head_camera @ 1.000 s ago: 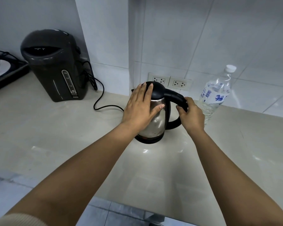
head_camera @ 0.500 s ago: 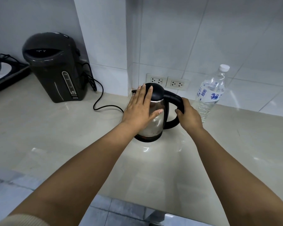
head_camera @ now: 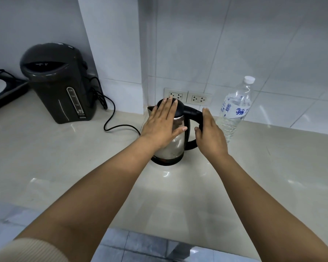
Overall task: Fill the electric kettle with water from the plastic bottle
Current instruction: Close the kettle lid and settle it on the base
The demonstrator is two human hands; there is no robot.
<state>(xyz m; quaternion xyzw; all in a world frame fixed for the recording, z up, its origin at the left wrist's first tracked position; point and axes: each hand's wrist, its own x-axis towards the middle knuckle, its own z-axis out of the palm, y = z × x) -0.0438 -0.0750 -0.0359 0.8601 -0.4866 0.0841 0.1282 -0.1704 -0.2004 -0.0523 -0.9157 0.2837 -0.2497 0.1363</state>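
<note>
Electric kettle [head_camera: 178, 146], partly hidden, was found under the flat, straight-fingered left hand [head_camera: 163, 125], its handle [head_camera: 192, 111] screened by the unclenched right hand [head_camera: 210, 134]; capped plastic bottle [head_camera: 235, 110] was noted just beyond the latter.

Cool, even, fairly bright light, with faint shadows. Small white glare spots sit on the glossy bench [head_camera: 45, 157] just in front of the kettle [head_camera: 176, 148] and to its left. Far from the kettle, straight edges bow with wide-angle distortion.
</note>
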